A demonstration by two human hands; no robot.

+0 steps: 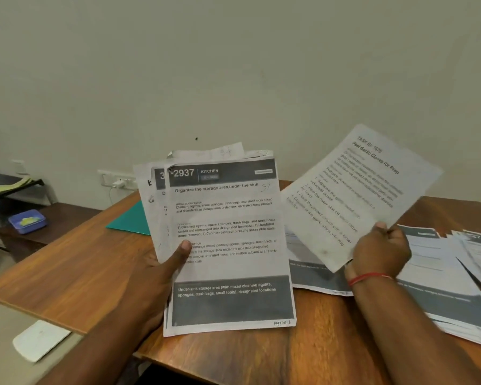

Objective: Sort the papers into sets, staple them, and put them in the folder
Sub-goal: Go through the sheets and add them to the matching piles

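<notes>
Brown wood makes the counter (81,273), which fills the near and middle part of the scene. On its right side many loose papers (439,273) lie flat, spread and overlapping. Above the middle of the counter a stack of papers (228,245) is held nearly upright, its long axis up and down and its front page headed 2937. Right of it a single sheet (353,195) is in the air, tilted with its top toward the far right, apart from the stack. A green folder (131,220) lies flat at the far left, partly hidden behind the stack.

The left hand (161,270) clamps the stack at its left edge, thumb on the front page. The right hand (381,251) pinches the single sheet at its near edge, just above the loose papers.

I judge that the sorting is in progress. The sheet can go left to the stack or down to the papers below. The folder is closer to the left hand, and the stack stands between it and the sheet. I see no stapler. A blue box (27,220) sits on a lower dark surface at the far left.
</notes>
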